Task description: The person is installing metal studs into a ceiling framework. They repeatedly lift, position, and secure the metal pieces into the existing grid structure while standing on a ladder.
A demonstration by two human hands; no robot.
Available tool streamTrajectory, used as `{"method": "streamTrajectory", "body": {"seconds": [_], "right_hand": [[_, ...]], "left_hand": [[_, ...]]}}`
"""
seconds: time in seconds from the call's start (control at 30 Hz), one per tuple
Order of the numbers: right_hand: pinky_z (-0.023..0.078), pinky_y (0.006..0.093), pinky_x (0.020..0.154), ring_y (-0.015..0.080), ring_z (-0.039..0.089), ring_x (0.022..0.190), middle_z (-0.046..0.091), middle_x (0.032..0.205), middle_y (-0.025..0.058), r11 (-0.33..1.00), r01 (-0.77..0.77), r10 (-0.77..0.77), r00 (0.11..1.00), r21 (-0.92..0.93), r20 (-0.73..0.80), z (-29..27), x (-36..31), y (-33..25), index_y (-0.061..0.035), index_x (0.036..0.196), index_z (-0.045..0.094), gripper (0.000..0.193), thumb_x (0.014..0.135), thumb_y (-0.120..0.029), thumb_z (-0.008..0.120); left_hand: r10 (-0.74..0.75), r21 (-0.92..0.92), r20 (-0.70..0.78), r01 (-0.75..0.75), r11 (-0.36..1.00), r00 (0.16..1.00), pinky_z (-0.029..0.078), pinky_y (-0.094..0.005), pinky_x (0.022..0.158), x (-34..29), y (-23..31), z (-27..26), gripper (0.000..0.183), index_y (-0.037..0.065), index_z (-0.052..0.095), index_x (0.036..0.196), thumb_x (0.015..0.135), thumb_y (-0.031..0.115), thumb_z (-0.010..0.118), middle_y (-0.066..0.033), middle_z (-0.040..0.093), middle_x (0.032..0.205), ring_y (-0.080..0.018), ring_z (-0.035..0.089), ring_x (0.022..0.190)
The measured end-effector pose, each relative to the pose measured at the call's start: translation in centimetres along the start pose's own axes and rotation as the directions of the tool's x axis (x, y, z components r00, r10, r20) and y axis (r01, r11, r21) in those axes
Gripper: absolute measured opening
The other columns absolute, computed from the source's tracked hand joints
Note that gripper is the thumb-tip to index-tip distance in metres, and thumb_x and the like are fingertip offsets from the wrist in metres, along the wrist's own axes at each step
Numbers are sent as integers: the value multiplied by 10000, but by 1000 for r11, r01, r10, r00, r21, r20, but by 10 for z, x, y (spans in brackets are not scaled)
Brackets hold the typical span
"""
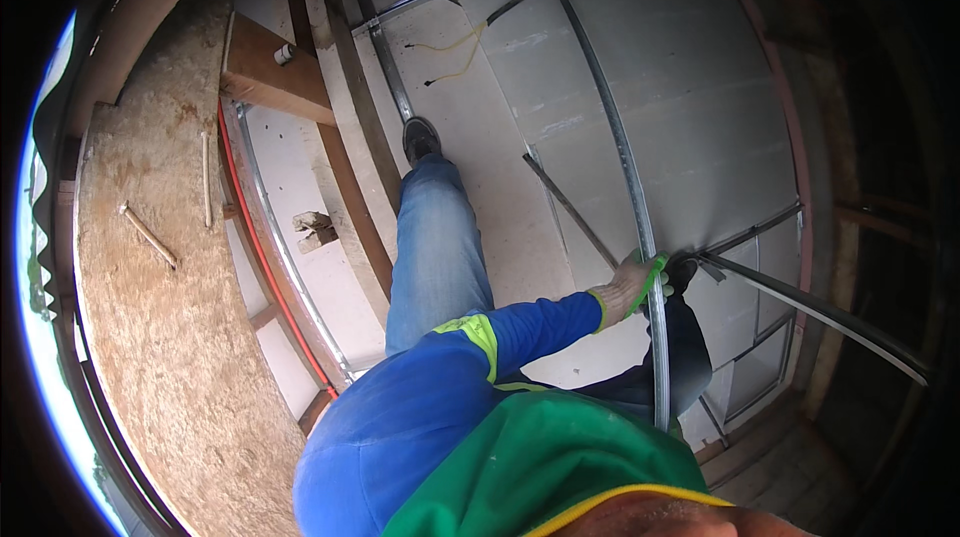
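My left hand (638, 287), in a pale knit glove with green on the fingers, reaches across in front of me. Its fingers are wrapped round a long, thin metal channel (622, 142). From the upper middle, this channel runs down past my hand to my right side, where my body hides its end. My right hand does not show. Below the held piece, another metal strip (570, 209) slants toward my glove.
My shoe (421, 140) rests by a metal rail (390, 67) among grey boards (650, 57). Further channels (815, 307) cross at the right. Leftward are timber beams (350, 87), an orange-red cable (262, 247) and a wood panel (190, 337). A yellow wire (462, 39) lies at the top.
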State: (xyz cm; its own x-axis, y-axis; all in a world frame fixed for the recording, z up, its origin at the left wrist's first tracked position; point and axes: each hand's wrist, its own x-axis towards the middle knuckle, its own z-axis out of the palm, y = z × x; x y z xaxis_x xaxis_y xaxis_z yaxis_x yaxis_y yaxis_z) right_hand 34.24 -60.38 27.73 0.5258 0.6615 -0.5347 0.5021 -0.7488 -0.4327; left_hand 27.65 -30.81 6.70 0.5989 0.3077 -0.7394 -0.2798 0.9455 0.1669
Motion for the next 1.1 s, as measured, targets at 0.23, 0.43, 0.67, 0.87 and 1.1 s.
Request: {"method": "streamTrajectory", "body": {"seconds": [0.23,0.43,0.67,0.87,1.1], "right_hand": [[594,385,812,256,739,959,733,1191,210,961,250,-265,954,116,140,15,49,-45,-9,1520,539,648,947,-178,789],[575,454,925,352,711,1109,672,1321,249,968,252,-248,953,-5,176,24,107,-140,-56,1578,481,657,971,-107,728],[558,534,877,459,692,1038,680,1199,290,928,226,-168,963,-296,208,5,114,-169,-102,1574,488,643,984,-213,717],[532,405,699,272,642,733,656,915,207,892,330,-274,938,-310,210,-74,123,-248,-91,1543,535,613,954,-62,704],[466,294,529,79,539,600,642,806,70,994,-85,61,954,72,293,-73,151,-231,-125,1561,543,602,984,-34,691]], "left_hand": [[281,12,-153,-282,959,948,607,-401,590,-16,80,-21,261,104,561,1185,1075,323,651,-69,616,820,-266,724,732],[366,33,-249,-370,928,897,650,-434,632,14,170,-43,299,76,492,1278,1092,271,622,-114,622,982,-303,734,805],[327,-73,-115,-336,939,938,669,-485,764,15,181,-53,282,52,522,1254,1091,255,628,-113,618,999,-341,737,891],[363,-187,-60,-368,911,930,670,-503,808,-10,227,0,303,21,517,1272,1101,257,602,-112,607,993,-356,726,926],[355,-78,-115,-365,928,928,664,-479,700,18,229,-2,351,13,458,1302,1091,247,612,-112,593,948,-336,725,806]]}}
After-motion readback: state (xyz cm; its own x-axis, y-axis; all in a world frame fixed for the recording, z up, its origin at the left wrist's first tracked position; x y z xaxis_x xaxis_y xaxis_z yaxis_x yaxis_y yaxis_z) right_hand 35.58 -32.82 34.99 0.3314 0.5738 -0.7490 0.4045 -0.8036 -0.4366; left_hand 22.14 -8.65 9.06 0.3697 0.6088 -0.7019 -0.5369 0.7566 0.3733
